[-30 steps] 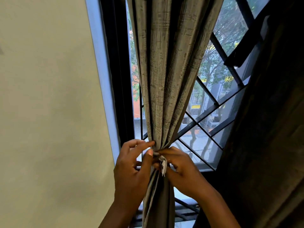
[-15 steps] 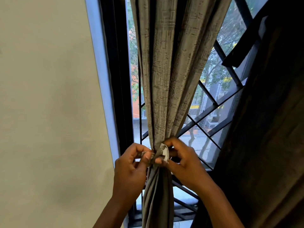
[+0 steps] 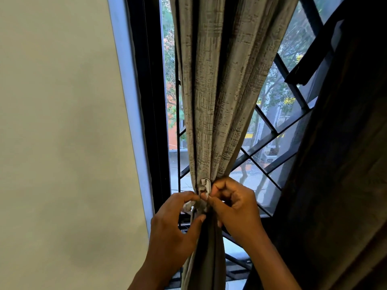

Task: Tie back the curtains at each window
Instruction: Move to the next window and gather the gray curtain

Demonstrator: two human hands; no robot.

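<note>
A grey textured curtain (image 3: 215,91) hangs bunched together in front of the window and narrows to a waist at hand height. A pale fabric tie-back (image 3: 204,188) wraps that waist, with a small loop standing up at the front. My left hand (image 3: 176,225) pinches the left end of the tie-back between thumb and fingers. My right hand (image 3: 234,208) grips the right end with curled fingers, touching the loop. Below the hands the curtain falls straight down.
A black window frame (image 3: 150,101) and a diagonal metal grille (image 3: 270,132) stand behind the curtain. A plain pale wall (image 3: 62,132) fills the left. A dark second curtain (image 3: 339,164) hangs at the right.
Both hands have worked at the tie-back: the loop now stands above my fingers, and my left hand has dropped slightly with its thumb spread lower. The view has shifted a little.
</note>
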